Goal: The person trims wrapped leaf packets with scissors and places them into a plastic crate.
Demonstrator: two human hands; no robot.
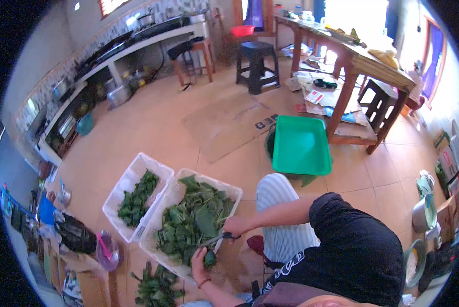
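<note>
My right hand [235, 226] is closed around dark-handled scissors [228, 236], whose blades point left over the near edge of a white crate [234, 193]. Cut green leaves [198, 217] fill much of this crate. Just below the blades, my left hand [200, 263] grips a small bunch of leaves [209, 258] at the crate's lower corner. A second white crate [118, 194] stands against the first on the left, with a smaller pile of chopped leaves [139, 198] inside. On the floor beside my left hand lies a bundle of leafy greens [155, 287].
A green tray [302, 146] rests on something dark ahead of my knee. Flattened cardboard [229, 123] lies on the tiles. Beyond are a black stool [257, 64] and a wooden table [352, 51]. A purple-pink container [108, 250] sits left; pots [424, 215] stand right.
</note>
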